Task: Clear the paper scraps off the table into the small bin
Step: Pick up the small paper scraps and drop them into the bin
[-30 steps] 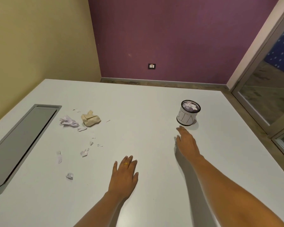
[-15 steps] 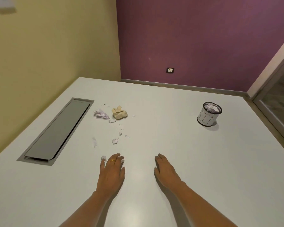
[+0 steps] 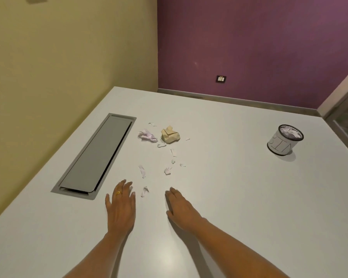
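Paper scraps lie scattered on the white table: a crumpled beige ball, a crumpled lilac-white wad, and several small white bits, including one between my hands and others just beyond. My left hand, with a gold ring, lies flat on the table with straight fingers, holding nothing. My right hand also lies flat and empty, to the right of the nearest scrap. The small white bin with paper inside stands at the far right.
A long grey cable hatch is set into the table at the left, next to the yellow wall. A purple wall with a socket stands beyond the table's far edge. A glass door frame is at the right.
My right hand has drawn back from near the bin to the table's middle. My left hand has slid left, next to the nearest scrap. The view has turned left.
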